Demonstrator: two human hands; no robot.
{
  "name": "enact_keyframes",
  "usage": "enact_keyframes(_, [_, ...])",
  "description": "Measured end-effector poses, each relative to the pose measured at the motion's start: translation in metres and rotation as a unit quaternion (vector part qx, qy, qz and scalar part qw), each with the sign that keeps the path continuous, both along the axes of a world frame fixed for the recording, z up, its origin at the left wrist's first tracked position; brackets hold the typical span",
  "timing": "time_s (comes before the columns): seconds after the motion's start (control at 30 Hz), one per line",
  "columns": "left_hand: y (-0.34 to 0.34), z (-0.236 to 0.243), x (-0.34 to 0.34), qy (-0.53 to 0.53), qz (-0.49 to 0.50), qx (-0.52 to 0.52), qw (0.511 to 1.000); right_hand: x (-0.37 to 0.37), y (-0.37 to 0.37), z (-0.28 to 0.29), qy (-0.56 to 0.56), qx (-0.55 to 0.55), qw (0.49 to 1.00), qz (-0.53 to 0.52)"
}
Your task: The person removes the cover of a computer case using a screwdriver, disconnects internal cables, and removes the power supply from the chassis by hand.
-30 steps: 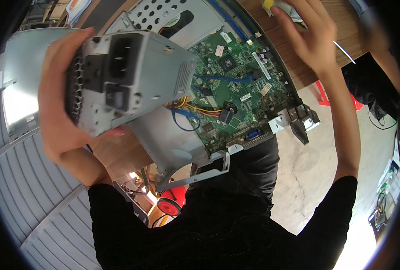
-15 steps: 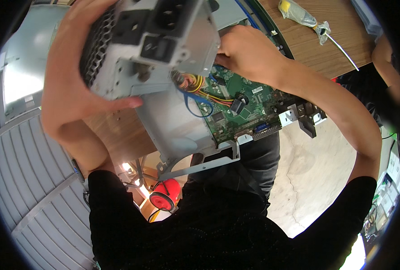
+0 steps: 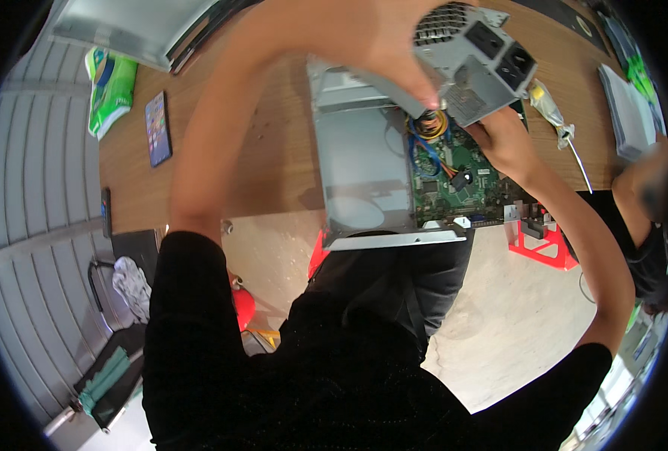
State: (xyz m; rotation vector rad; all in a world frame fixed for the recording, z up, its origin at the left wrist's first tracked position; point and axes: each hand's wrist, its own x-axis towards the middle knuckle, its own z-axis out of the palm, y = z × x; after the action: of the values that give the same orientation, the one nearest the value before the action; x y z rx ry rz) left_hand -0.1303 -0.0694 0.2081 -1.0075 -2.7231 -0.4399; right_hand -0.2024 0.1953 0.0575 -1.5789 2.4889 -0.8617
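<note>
A metal power supply unit [image 3: 469, 83] with a honeycomb vent and black sockets is lifted and tilted above an opened computer case [image 3: 364, 165]. My left hand [image 3: 371, 45] grips it from the left, thumb along its lower edge. Reaching in from the right, my right hand [image 3: 508, 146] is at the unit's underside, over the circuit board; its fingertips are hidden. A bundle of yellow, blue and orange cables [image 3: 433, 131] hangs from the unit down to a black connector [image 3: 462, 180] above the green circuit board [image 3: 454, 195].
A screwdriver-like tool [image 3: 550, 109] with a clear and yellow handle lies right of the case. Left on the wooden table [image 3: 251, 165] are a phone [image 3: 158, 128], a green packet [image 3: 112, 90] and a metal panel [image 3: 116, 30]. Another person's arm [image 3: 638, 188] shows at the right, by a pale stack [image 3: 627, 113].
The power supply unit has moved to the right and away from me, with both hands following. My view has shifted, bringing the phone and green packet into sight.
</note>
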Motion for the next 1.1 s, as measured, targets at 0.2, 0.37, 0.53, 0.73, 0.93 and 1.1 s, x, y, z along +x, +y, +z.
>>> enact_keyframes(0.2, [0.002,0.002,0.004,-0.021,0.022,0.000,1.000,0.002,-0.010,-0.012,-0.132,-0.037,0.988,-0.075])
enact_keyframes(0.37, [-0.002,-0.013,-0.013,-0.014,0.018,-0.012,1.000,0.011,-0.017,-0.006,-0.120,-0.010,0.987,-0.105])
enact_keyframes(0.53, [-0.002,-0.010,-0.011,-0.021,0.016,-0.002,1.000,0.011,-0.020,-0.014,-0.030,-0.045,0.993,-0.109])
enact_keyframes(0.73, [-0.008,-0.009,-0.002,0.002,0.015,0.013,1.000,0.018,-0.028,-0.014,0.006,-0.007,0.987,-0.162])
enact_keyframes(0.93, [0.003,-0.002,-0.003,-0.027,0.014,0.016,0.999,0.031,-0.025,-0.004,0.018,0.016,0.970,-0.242])
enact_keyframes(1.1, [-0.010,-0.010,-0.005,0.014,0.015,0.008,1.000,0.027,-0.031,-0.005,0.002,0.009,0.976,-0.217])
